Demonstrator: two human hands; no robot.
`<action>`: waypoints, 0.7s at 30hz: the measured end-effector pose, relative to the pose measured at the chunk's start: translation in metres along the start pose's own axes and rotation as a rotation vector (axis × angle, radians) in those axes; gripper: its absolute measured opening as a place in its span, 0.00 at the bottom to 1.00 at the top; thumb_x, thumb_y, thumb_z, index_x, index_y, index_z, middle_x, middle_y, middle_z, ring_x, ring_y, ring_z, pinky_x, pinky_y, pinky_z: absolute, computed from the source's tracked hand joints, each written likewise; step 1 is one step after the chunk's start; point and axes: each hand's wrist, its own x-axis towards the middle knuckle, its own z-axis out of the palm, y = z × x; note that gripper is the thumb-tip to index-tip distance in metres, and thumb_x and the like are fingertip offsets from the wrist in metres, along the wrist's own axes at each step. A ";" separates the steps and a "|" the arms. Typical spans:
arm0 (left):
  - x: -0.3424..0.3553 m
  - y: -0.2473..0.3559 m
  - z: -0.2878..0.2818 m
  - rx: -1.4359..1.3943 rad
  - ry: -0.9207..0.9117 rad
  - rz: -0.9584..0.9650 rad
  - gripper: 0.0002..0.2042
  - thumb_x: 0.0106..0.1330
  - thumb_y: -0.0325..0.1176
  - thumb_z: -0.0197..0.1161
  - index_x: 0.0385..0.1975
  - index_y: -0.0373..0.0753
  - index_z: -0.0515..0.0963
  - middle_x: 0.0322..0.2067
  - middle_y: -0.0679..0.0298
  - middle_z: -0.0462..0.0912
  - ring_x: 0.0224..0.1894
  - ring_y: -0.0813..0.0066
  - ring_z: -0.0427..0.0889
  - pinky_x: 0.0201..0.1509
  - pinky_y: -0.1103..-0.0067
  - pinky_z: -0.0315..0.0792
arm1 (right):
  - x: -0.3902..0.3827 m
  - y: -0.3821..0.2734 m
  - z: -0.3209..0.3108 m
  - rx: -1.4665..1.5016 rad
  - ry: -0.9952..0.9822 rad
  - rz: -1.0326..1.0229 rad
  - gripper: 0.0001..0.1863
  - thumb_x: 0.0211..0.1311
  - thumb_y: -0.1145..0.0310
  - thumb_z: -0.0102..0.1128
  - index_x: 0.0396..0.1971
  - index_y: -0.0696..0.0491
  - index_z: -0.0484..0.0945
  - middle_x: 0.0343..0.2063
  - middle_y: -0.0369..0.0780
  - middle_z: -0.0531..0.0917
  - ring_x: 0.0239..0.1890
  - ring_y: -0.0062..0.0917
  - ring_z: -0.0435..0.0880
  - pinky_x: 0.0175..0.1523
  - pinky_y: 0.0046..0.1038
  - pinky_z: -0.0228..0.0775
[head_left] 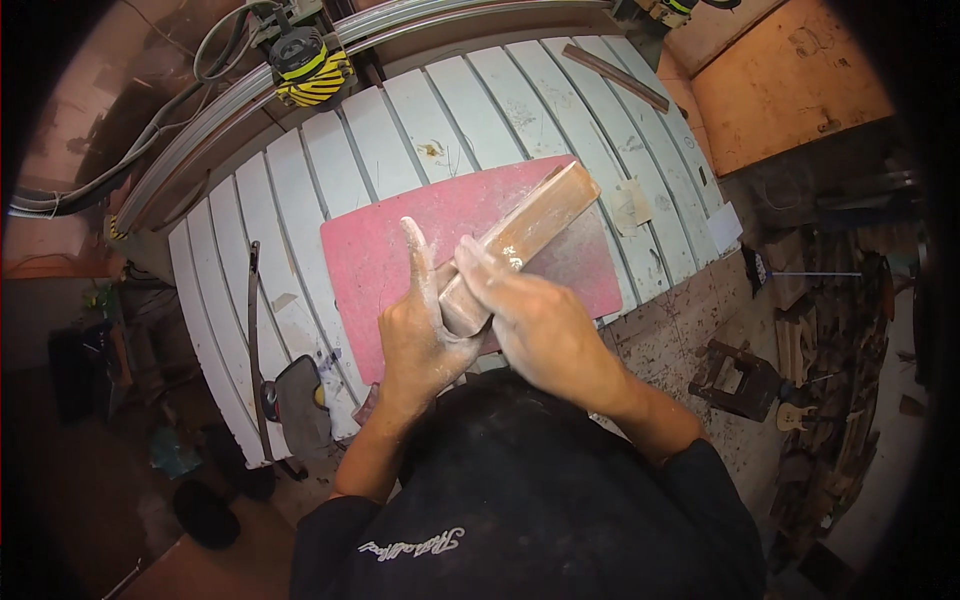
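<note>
A long wooden block (548, 217) with dusty, pale edges slants up to the right over a pink mat (375, 235). My left hand (420, 345) cradles its near end, one digit pointing up away from the wood and the others mostly hidden beneath. Closed around the block just above that end is my right hand (535, 318), with its fingertips pressed on the upper side. Pale dust coats the fingers of both hands. Whether anything thin lies between the right fingers and the wood cannot be seen.
The mat lies on a white slatted table (290, 190). A machine head with yellow-black stripes (315, 80) hangs at the far left. A narrow wood strip (615, 77) lies far right; a dark curved strip (254, 340) and a grey tool-like object (301, 405) are at left. Wood scraps (850, 400) lie right.
</note>
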 end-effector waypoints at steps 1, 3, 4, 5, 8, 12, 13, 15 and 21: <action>0.002 -0.001 -0.001 -0.012 0.008 0.016 0.64 0.51 0.33 0.82 0.83 0.27 0.39 0.50 0.51 0.91 0.43 0.52 0.93 0.46 0.67 0.86 | -0.004 -0.011 -0.005 -0.007 0.002 -0.002 0.34 0.60 0.80 0.59 0.70 0.54 0.76 0.68 0.50 0.80 0.47 0.45 0.90 0.54 0.42 0.84; 0.002 -0.001 -0.001 0.000 -0.008 0.020 0.64 0.51 0.32 0.81 0.83 0.27 0.39 0.50 0.51 0.91 0.43 0.52 0.93 0.46 0.67 0.86 | -0.017 -0.029 -0.012 0.022 -0.106 0.051 0.32 0.62 0.80 0.58 0.69 0.58 0.75 0.68 0.51 0.79 0.48 0.49 0.89 0.56 0.42 0.84; 0.000 0.000 0.000 0.015 -0.020 0.016 0.63 0.52 0.31 0.81 0.83 0.27 0.39 0.50 0.50 0.91 0.42 0.52 0.93 0.45 0.67 0.86 | -0.012 -0.019 -0.013 0.037 -0.087 0.033 0.32 0.62 0.80 0.58 0.69 0.57 0.75 0.68 0.51 0.79 0.48 0.49 0.89 0.56 0.42 0.84; 0.000 0.000 0.001 0.014 -0.022 0.014 0.63 0.52 0.31 0.81 0.83 0.27 0.39 0.50 0.50 0.91 0.42 0.52 0.93 0.45 0.67 0.86 | -0.009 -0.007 -0.007 0.037 -0.088 0.035 0.32 0.62 0.80 0.58 0.69 0.57 0.75 0.68 0.51 0.79 0.48 0.49 0.89 0.56 0.42 0.84; 0.005 0.000 0.003 0.029 0.020 0.058 0.62 0.52 0.30 0.80 0.83 0.27 0.41 0.51 0.51 0.91 0.42 0.52 0.93 0.45 0.68 0.86 | -0.011 -0.008 -0.003 0.014 -0.041 0.046 0.34 0.60 0.81 0.58 0.69 0.54 0.76 0.68 0.52 0.78 0.49 0.47 0.90 0.54 0.42 0.84; 0.006 0.002 0.003 -0.032 0.054 0.045 0.59 0.53 0.30 0.79 0.83 0.28 0.45 0.50 0.52 0.91 0.42 0.52 0.93 0.45 0.68 0.86 | -0.020 0.008 0.013 0.160 0.063 -0.028 0.33 0.60 0.82 0.58 0.68 0.54 0.79 0.69 0.50 0.79 0.53 0.46 0.89 0.56 0.41 0.84; 0.006 0.001 0.002 -0.015 0.059 0.031 0.58 0.54 0.30 0.81 0.83 0.30 0.49 0.50 0.52 0.92 0.42 0.52 0.93 0.46 0.69 0.86 | -0.018 0.026 0.018 0.117 0.095 -0.021 0.32 0.60 0.82 0.58 0.67 0.53 0.80 0.69 0.49 0.79 0.54 0.45 0.89 0.57 0.40 0.84; 0.008 0.000 -0.002 -0.006 0.040 0.058 0.53 0.55 0.28 0.82 0.81 0.32 0.55 0.50 0.50 0.91 0.47 0.54 0.93 0.51 0.69 0.85 | -0.013 0.047 0.009 0.072 0.128 -0.009 0.31 0.61 0.82 0.57 0.66 0.52 0.81 0.69 0.48 0.80 0.56 0.45 0.89 0.59 0.40 0.84; 0.010 0.001 -0.003 -0.012 0.043 0.088 0.31 0.56 0.26 0.84 0.61 0.34 0.77 0.50 0.48 0.91 0.53 0.56 0.92 0.56 0.69 0.85 | 0.004 0.093 -0.019 -0.363 0.445 0.047 0.29 0.64 0.82 0.58 0.64 0.44 0.85 0.67 0.43 0.83 0.43 0.35 0.92 0.47 0.35 0.85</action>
